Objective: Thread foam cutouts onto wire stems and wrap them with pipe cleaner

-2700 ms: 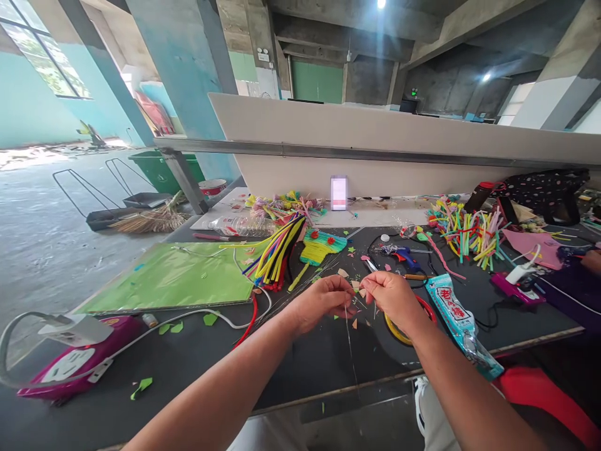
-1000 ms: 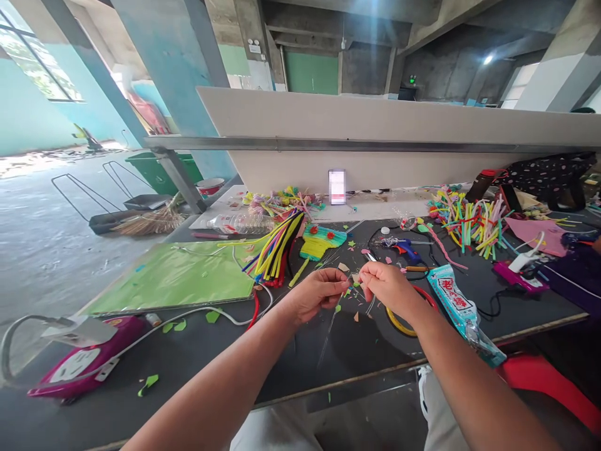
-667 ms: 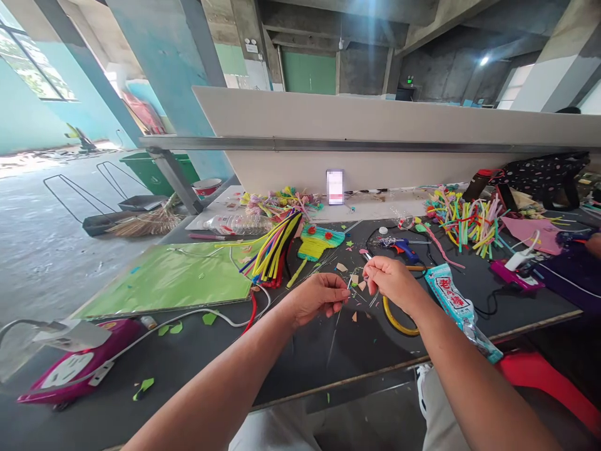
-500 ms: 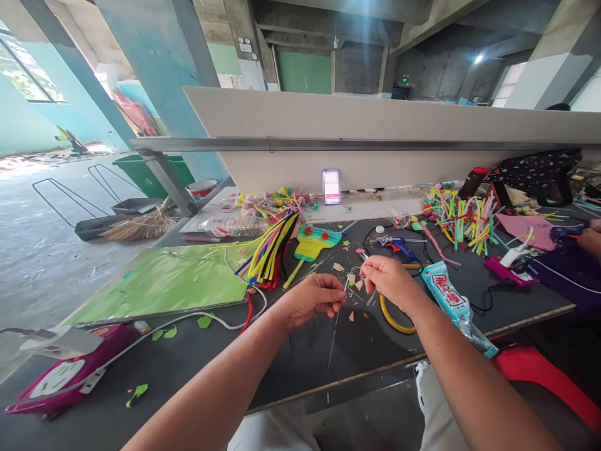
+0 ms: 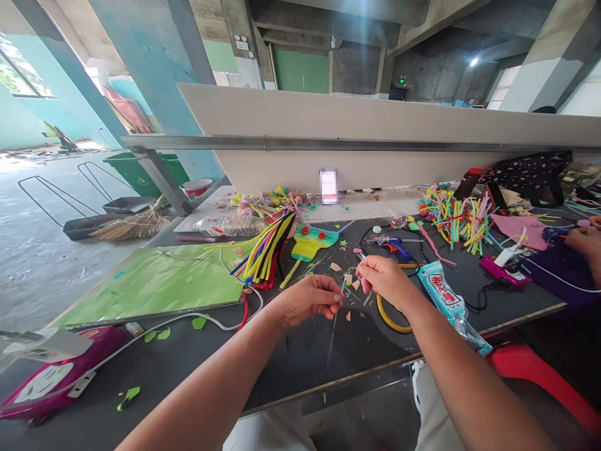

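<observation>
My left hand (image 5: 312, 299) is closed in a pinch on a thin wire (image 5: 332, 341), which slants down toward the table's front edge. A small pale-blue bit shows at its fingertips. Just to the right, my right hand (image 5: 381, 275) has its fingers pressed together; what they hold, if anything, I cannot make out. Beneath and beside it a yellow loop handle (image 5: 393, 318) shows, partly hidden by the hand. Paper scraps (image 5: 348, 279) and loose wires lie between and behind the hands. A yellow and teal fuzzy craft piece (image 5: 310, 244) with red dots lies beyond my left hand.
A bundle of pipe cleaners (image 5: 265, 250) rests by a green sheet (image 5: 154, 282). Behind my right hand are a blue glue gun (image 5: 399, 247) and a teal packet (image 5: 446, 291). Power strips (image 5: 504, 270), cords, a phone (image 5: 328, 186) and a co-worker's hand (image 5: 585, 241) are also there.
The whole view has shifted slightly, with things sitting a little farther left. Both my hands keep nearly the same pose. The co-worker's hand at the right shows more.
</observation>
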`<state>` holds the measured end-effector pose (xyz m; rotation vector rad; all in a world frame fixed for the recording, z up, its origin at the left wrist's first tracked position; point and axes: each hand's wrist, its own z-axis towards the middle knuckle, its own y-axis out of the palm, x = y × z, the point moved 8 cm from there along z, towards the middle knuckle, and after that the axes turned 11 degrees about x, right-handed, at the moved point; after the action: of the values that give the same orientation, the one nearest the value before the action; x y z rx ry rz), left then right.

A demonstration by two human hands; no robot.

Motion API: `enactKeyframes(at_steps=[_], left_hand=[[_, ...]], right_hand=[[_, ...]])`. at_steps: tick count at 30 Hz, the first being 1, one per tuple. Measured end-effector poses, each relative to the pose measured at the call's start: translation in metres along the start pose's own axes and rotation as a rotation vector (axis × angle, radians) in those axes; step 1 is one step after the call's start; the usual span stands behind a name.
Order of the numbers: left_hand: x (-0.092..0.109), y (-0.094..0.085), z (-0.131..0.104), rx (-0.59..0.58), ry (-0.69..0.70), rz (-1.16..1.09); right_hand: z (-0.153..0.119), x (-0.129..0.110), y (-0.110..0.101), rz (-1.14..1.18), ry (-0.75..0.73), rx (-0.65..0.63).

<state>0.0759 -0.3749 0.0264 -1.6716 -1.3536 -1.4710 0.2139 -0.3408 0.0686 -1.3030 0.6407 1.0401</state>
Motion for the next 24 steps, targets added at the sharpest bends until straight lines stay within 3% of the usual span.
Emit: enactKeyframes(at_steps=[10,14,18,20,24], left_hand=[[0.003,0.000,0.000,0.032,0.022,-0.003],[0.009,-0.006,0.000,0.075,0.066,-0.056],[0.020,-0.010,-0.003,0.132,0.155,-0.166],[0.024,-0.010,-0.005,0.153,0.207,-0.219],[0.030,-0.010,-0.006,0.222,0.340,-0.235]], right_hand=[[-0.003,-0.006,-0.001,0.084,0.025,-0.022],[-0.003,-0.010,-0.009,0.289,0.062,-0.035],[0.003,0.004,-0.016,0.545,0.147,0.102],[0.001,0.016,-0.004,0.614,0.244,0.099],[-0.017,0.013,0.044,0.717,0.367,-0.213]])
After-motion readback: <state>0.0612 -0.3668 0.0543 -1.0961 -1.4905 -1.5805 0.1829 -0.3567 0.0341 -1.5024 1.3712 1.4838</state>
